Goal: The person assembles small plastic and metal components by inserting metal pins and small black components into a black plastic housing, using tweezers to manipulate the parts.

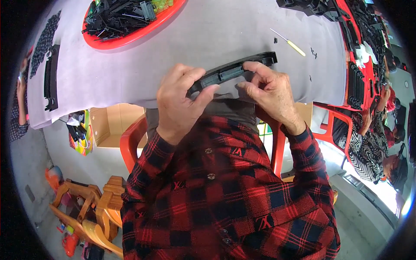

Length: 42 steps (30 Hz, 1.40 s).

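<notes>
A long, slightly curved black plastic part (223,77) with slots along its side is held tilted above the near edge of the grey-covered table, its right end higher. My left hand (180,95) grips its left end between thumb and fingers. My right hand (273,89) has its bent index finger on the part's upper edge right of the middle, the thumb just below. The other right fingers are curled. Beyond my right hand lies a thin tool with a yellow handle (296,48), its metal shaft pointing away to the left. A small black piece (275,40) lies beside it.
A red tray (130,42) heaped with black pieces stands at the far left of the table (117,73). Long black parts (50,78) lie at the left edge; more are stacked (357,86) at the right. A red chair (132,141) is behind me. Other people sit on both sides.
</notes>
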### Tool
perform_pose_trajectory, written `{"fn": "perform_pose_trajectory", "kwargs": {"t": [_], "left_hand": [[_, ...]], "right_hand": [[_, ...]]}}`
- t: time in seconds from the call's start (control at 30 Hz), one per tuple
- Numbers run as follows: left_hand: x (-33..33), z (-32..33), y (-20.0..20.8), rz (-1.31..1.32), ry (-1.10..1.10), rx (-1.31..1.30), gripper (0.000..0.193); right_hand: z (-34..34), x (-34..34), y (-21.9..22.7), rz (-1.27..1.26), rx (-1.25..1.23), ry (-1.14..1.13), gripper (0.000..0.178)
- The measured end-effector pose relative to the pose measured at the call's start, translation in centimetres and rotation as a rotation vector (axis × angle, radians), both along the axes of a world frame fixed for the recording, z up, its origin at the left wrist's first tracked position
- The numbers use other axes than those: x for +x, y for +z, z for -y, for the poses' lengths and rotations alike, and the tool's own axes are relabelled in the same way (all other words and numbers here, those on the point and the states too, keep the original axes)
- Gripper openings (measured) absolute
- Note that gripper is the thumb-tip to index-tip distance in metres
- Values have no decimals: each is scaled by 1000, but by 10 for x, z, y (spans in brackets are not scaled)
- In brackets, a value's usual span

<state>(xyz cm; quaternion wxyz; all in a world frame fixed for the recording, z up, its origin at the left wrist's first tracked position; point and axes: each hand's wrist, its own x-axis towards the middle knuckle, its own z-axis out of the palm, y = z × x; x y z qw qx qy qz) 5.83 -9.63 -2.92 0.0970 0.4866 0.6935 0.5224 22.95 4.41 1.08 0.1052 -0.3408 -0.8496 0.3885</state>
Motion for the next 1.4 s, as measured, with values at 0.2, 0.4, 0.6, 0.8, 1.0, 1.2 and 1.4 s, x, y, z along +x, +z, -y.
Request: {"fn": "perform_pose_trajectory", "kwargs": {"t": [0.2, 0.4, 0.6, 0.8, 1.0, 1.2, 1.4], "left_hand": [[2, 1, -2, -35, 6, 14, 32], [2, 1, -2, -14, 7, -34, 33], [0, 3, -4, -62, -7, -14, 38], [1, 2, -2, -40, -5, -41, 37], [3, 3, 1, -65, 22, -98, 33], [3, 2, 1, -63, 11, -102, 33], [2, -1, -3, -65, -6, -17, 36]], "right_hand": [[1, 1, -2, 66, 340, 155, 38], [0, 0, 1, 114, 321, 138, 38], [5, -3, 11, 17, 247, 229, 40], [4, -8, 2, -20, 266, 344, 41], [-2, -5, -4, 27, 224, 352, 42], [-3, -2, -4, -7, 103, 316, 39], [0, 5, -4, -103, 132, 190, 41]]}}
